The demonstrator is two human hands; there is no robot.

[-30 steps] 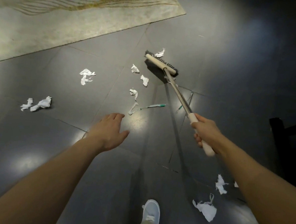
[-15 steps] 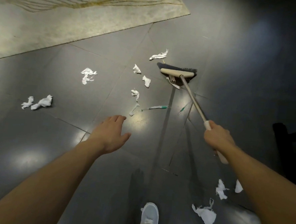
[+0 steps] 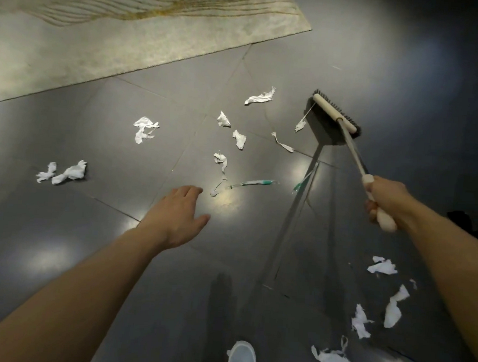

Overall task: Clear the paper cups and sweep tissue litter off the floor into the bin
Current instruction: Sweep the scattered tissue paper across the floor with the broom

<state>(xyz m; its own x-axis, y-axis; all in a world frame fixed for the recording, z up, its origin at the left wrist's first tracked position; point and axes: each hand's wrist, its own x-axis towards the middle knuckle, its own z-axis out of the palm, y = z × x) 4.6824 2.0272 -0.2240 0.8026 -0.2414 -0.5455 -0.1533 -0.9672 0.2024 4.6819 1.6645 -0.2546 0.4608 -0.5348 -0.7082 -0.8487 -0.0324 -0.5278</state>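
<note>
Swung rightward since the earlier frame, the right hand (image 3: 387, 201) — fingers clenched round the broom handle (image 3: 358, 157) — carries the broom head (image 3: 334, 114); tissue scraps (image 3: 239, 139) lie left of it, broadside to its bar. Left hand (image 3: 179, 219), fingers released, hovers left of that head.

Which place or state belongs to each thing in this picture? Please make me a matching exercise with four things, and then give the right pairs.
Things:
1. broom
2. left hand
3. rug
4. white shoe

Places or states:
A. at the bottom edge of the picture
B. gripped by the right hand
C. open, holding nothing
D. in the upper left

Pairs: 1-B, 2-C, 3-D, 4-A
</note>
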